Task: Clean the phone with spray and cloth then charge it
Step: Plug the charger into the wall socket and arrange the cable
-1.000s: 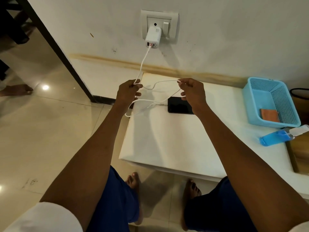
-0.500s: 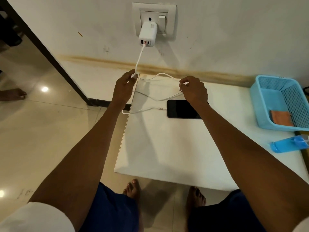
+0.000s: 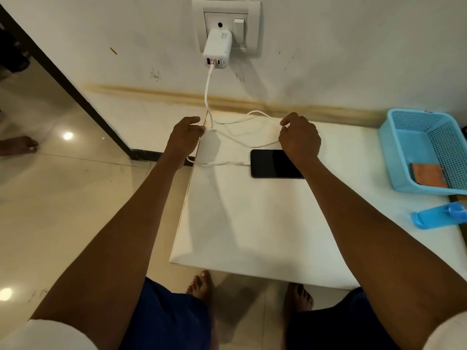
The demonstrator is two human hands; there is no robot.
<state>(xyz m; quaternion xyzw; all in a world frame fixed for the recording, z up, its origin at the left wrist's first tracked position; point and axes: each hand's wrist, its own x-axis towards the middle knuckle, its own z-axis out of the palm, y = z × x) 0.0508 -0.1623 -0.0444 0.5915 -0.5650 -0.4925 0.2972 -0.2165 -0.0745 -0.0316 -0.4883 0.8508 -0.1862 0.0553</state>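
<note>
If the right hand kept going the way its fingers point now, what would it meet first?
Probably the white cable looped just ahead of the right hand, then bare table and the wall; depth is unclear.

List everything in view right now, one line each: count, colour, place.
phone: 1, black, on the table, cable plugged in
cable: 1, white, looped from charger to phone
charger: 1, white, in the wall socket
socket plate: 1, white, on the wall
table: 1, white, against the wall
basket: 1, blue, table's right
cloth: 1, orange, in the basket
spray bottle: 1, blue, lying right of the table
left hand: at the cable, table's left edge
right hand: at the cable loop, above the phone
</note>
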